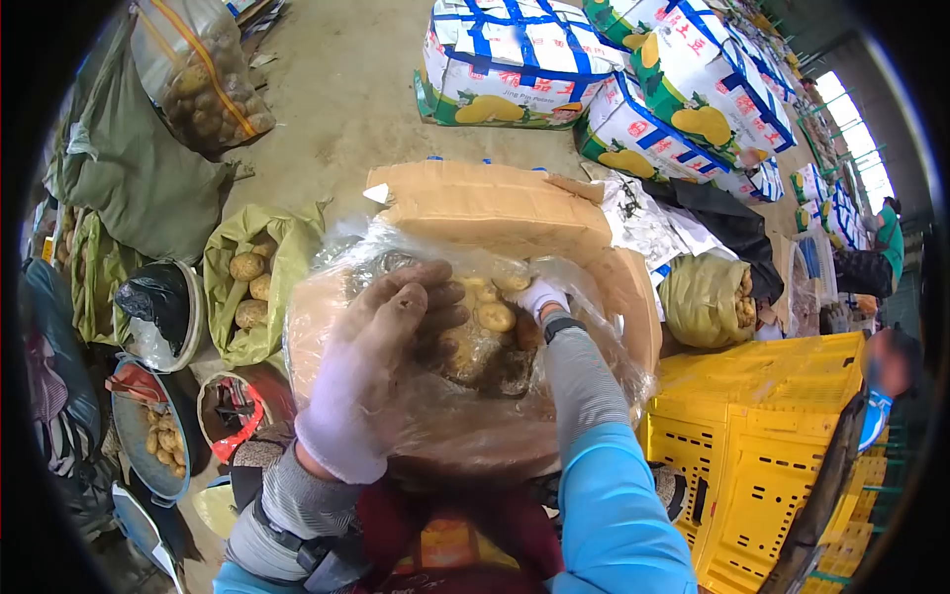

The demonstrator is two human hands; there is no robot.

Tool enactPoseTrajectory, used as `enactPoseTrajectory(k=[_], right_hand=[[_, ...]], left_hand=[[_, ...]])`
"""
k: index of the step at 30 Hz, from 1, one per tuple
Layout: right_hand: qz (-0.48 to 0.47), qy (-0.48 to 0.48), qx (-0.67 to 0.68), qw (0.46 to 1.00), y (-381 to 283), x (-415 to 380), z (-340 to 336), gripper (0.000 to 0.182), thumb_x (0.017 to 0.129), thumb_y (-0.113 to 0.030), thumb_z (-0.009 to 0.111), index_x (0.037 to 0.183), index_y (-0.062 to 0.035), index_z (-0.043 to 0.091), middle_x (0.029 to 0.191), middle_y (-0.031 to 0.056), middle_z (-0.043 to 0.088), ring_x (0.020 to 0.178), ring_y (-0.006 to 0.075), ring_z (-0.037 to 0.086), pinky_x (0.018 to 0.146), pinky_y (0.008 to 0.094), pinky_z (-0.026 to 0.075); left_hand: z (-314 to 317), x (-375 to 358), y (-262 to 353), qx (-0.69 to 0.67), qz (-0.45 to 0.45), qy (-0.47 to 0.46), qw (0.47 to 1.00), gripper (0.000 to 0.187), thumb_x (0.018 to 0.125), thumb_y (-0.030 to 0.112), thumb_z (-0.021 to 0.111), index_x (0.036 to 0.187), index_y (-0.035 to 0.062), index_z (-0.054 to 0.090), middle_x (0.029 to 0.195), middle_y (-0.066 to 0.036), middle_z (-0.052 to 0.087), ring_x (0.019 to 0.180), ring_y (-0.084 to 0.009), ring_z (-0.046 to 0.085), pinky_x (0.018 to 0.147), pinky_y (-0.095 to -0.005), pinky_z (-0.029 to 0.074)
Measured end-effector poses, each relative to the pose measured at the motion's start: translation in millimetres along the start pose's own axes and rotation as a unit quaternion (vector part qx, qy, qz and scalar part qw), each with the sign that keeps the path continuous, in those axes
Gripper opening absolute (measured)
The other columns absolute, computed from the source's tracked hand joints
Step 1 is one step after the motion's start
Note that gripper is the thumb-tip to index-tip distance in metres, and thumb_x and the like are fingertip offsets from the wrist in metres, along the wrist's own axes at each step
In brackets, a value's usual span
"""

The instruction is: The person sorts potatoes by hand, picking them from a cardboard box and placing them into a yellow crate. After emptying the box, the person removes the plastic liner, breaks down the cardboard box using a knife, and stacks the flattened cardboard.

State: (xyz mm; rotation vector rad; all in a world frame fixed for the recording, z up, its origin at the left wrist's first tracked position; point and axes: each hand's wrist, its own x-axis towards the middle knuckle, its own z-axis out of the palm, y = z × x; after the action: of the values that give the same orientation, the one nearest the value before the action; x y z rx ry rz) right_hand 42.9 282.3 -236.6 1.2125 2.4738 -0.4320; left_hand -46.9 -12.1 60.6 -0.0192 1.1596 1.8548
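Note:
An open cardboard box [475, 198] lined with clear plastic stands in front of me, with several potatoes [496, 317] inside. My left hand [371, 361], in a soiled white glove, is raised over the left part of the box, fingers apart and holding nothing. Gloved in white too, my right hand [539, 295] reaches into the box at the right, against a potato [513, 281]; its fingers are partly hidden, and they look closed round that potato. The plastic liner [465, 426] is crumpled around both hands.
Green sacks of potatoes [223, 282] stand left and right of the box. A blue basin [124, 416] and a red-rimmed bucket [259, 396] sit at the lower left. Yellow crates [742, 445] are at the right, near a person [876, 416]. Printed boxes [520, 59] are stacked behind.

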Motion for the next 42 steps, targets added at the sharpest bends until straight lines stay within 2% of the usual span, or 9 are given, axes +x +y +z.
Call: enactPoseTrajectory(k=[5, 15, 19, 22, 28, 32, 37, 39, 42], right_hand=[[0.144, -0.193, 0.459, 0.855, 22.6, -65.4, -16.1, 0.052, 0.088, -0.061, 0.06, 0.101, -0.0113, 0.068, 0.069, 0.0008, 0.062, 0.053, 0.0098, 0.056, 0.042, 0.0225, 0.033], [-0.273, -0.133, 0.317, 0.898, 17.4, -226.3, -174.0, 0.062, 0.09, -0.041, 0.067, 0.135, -0.0024, 0.051, 0.104, 0.0111, 0.064, 0.084, 0.0162, 0.059, 0.073, 0.0293, 0.049], [-0.303, 0.176, 0.136, 0.927, -21.8, -278.2, -162.9, 0.074, 0.081, -0.044, 0.075, 0.139, -0.0079, 0.045, 0.125, 0.0237, 0.058, 0.115, 0.0365, 0.058, 0.096, 0.0403, 0.047], [-0.24, 0.182, 0.136, 0.944, -37.6, -279.0, -151.3, 0.068, 0.081, -0.044, 0.075, 0.129, -0.0029, 0.052, 0.117, 0.024, 0.063, 0.109, 0.0356, 0.062, 0.091, 0.0423, 0.049], [-0.126, 0.106, 0.475, 0.865, -33.2, -236.6, -156.3, 0.037, 0.097, -0.034, 0.061, 0.102, 0.0027, 0.068, 0.106, 0.015, 0.069, 0.094, 0.0125, 0.064, 0.078, 0.0274, 0.051], [-0.234, 0.053, 0.646, 0.725, -36.3, -237.7, -164.4, 0.039, 0.1, -0.032, 0.056, 0.124, -0.0022, 0.059, 0.114, 0.0075, 0.064, 0.091, 0.0122, 0.06, 0.078, 0.0268, 0.053], [-0.135, -0.015, 0.535, 0.834, -61.4, -266.4, -165.9, 0.049, 0.098, -0.034, 0.058, 0.136, -0.0031, 0.047, 0.119, 0.0086, 0.06, 0.095, 0.0163, 0.061, 0.082, 0.0313, 0.053], [-0.113, -0.085, 0.616, 0.775, -47.6, -238.4, -132.7, 0.052, 0.097, -0.04, 0.057, 0.135, -0.0061, 0.048, 0.12, 0.0079, 0.061, 0.094, 0.0169, 0.061, 0.081, 0.0335, 0.054], [-0.036, -0.261, 0.844, 0.467, -40.7, -229.1, -118.7, 0.057, 0.095, -0.05, 0.056, 0.135, -0.0104, 0.049, 0.121, 0.0068, 0.061, 0.093, 0.0177, 0.062, 0.081, 0.0361, 0.054]], left_hand=[[-3.2, 4.1, -12.1, -0.038, 0.033, -0.022, 0.998, 0.035, 0.097, 0.024, 0.055, 0.125, 0.0027, 0.054, 0.111, -0.008, 0.064, 0.101, -0.0183, 0.061, 0.086, -0.0321, 0.047], [-1.5, -9.9, -68.8, -0.041, -0.086, -0.223, 0.97, 0.044, 0.1, 0.029, 0.051, 0.138, 0.0079, 0.045, 0.13, -0.007, 0.055, 0.117, -0.0188, 0.056, 0.097, -0.0429, 0.049], [0.8, 4.2, -89.0, -0.023, -0.091, -0.22, 0.971, 0.04, 0.1, 0.029, 0.053, 0.134, 0.0076, 0.048, 0.125, -0.008, 0.059, 0.112, -0.0257, 0.06, 0.085, -0.0467, 0.057], [-12.8, 8.0, -87.1, 0.367, 0.297, -0.257, 0.843, 0.039, 0.1, 0.025, 0.051, 0.133, 0.0052, 0.048, 0.122, -0.008, 0.058, 0.108, -0.0238, 0.061, 0.08, -0.0402, 0.059], [-0.8, 2.1, -72.1, 0.151, 0.066, -0.179, 0.97, 0.063, 0.087, 0.031, 0.069, 0.134, -0.0034, 0.046, 0.122, -0.021, 0.057, 0.112, -0.0342, 0.058, 0.091, -0.0396, 0.05], [23.7, -20.7, -37.1, 0.133, 0.052, -0.141, 0.98, 0.083, 0.077, 0.033, 0.08, 0.137, -0.0073, 0.039, 0.126, -0.027, 0.054, 0.115, -0.0406, 0.055, 0.099, -0.0405, 0.045], [15.0, 7.6, -78.0, 0.328, 0.234, 0.023, 0.915, 0.087, 0.075, 0.038, 0.081, 0.139, -0.0024, 0.037, 0.126, -0.024, 0.054, 0.113, -0.0351, 0.058, 0.09, -0.0426, 0.051], [15.8, 12.1, -90.5, 0.507, 0.401, 0.06, 0.76, 0.089, 0.072, 0.042, 0.082, 0.138, 0.0007, 0.039, 0.123, -0.023, 0.055, 0.111, -0.0345, 0.059, 0.087, -0.0441, 0.053], [35.2, -10.7, -81.0, 0.566, 0.503, 0.032, 0.653, 0.096, 0.061, 0.042, 0.087, 0.135, 0.0017, 0.042, 0.118, -0.022, 0.052, 0.102, -0.0394, 0.059, 0.087, -0.0431, 0.052]])
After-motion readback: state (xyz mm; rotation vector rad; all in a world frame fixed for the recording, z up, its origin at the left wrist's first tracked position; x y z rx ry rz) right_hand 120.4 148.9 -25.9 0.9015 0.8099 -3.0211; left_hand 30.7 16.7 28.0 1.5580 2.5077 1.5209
